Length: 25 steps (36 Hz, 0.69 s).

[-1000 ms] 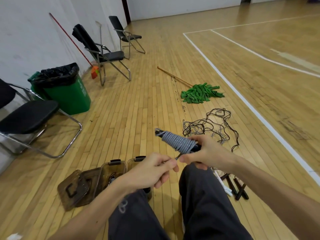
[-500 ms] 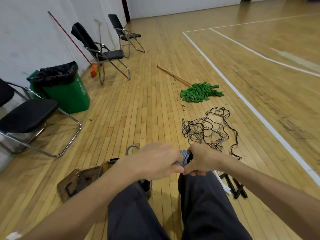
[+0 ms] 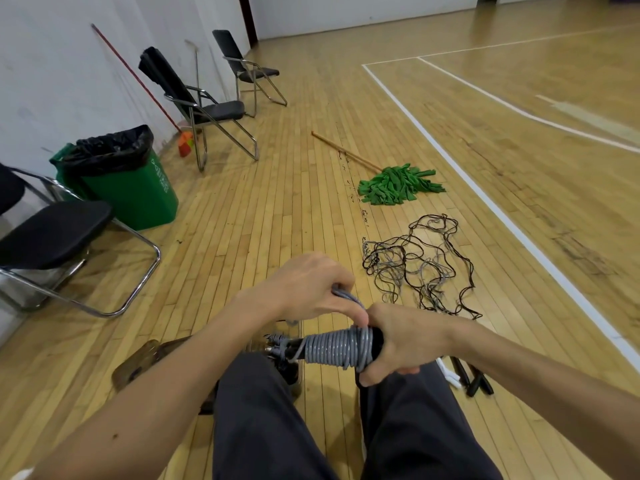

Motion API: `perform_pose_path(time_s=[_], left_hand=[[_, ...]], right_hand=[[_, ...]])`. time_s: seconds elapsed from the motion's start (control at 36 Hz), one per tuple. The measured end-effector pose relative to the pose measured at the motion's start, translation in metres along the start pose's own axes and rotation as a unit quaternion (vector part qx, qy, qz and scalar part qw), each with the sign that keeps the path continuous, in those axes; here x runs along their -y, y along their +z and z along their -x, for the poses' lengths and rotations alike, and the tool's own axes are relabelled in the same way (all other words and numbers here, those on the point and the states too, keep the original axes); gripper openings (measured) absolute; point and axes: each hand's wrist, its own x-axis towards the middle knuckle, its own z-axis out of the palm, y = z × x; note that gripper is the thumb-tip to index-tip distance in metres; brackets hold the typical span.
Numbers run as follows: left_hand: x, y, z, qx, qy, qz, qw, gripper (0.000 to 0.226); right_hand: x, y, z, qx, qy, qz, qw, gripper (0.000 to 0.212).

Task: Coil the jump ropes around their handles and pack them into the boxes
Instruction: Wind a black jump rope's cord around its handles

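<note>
Boxes (image 3: 138,362) half hidden behind my left arm
Right grip (image 3: 405,341) clutches coiled handle (image 3: 332,346); left grip (image 3: 308,289) pinches rope (image 3: 343,294); tangle (image 3: 419,265) beyond.

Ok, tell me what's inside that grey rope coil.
Black handle ends poke out of the grey rope coil at its left. The rest is covered by the wraps and the right hand, gripping the other end.
</note>
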Motion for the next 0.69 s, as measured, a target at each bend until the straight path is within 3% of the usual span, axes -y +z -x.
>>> perform_pose_path(time_s=[0.11, 0.17, 0.31, 0.39, 0.42, 0.53, 0.69], left_hand=[[0.011, 0.010, 0.000, -0.009, -0.044, 0.142, 0.989, 0.061], [0.014, 0.014, -0.001, 0.004, -0.069, 0.199, 0.978, 0.067], [0.019, 0.023, -0.003, 0.015, -0.089, 0.326, 0.941, 0.067], [0.022, 0.031, 0.004, 0.059, -0.157, 0.448, 0.878, 0.034], [0.022, 0.031, 0.007, 0.072, -0.160, 0.486, 0.856, 0.032], [0.013, 0.031, 0.010, 0.040, -0.194, 0.411, 0.890, 0.037], [0.001, 0.038, 0.011, 0.062, -0.192, 0.469, 0.860, 0.039]], right_hand=[[0.003, -0.002, 0.002, 0.013, -0.047, -0.076, 0.996, 0.064], [0.004, -0.003, 0.002, 0.011, -0.069, -0.144, 0.987, 0.073], [0.001, -0.001, 0.000, 0.003, -0.077, -0.304, 0.950, 0.067], [0.000, -0.001, -0.003, -0.013, -0.067, -0.366, 0.928, 0.052], [-0.001, -0.003, -0.004, -0.020, -0.065, -0.378, 0.923, 0.051], [-0.007, -0.011, -0.004, -0.050, -0.054, -0.419, 0.905, 0.045], [-0.010, -0.025, -0.002, -0.120, 0.006, -0.404, 0.907, 0.058]])
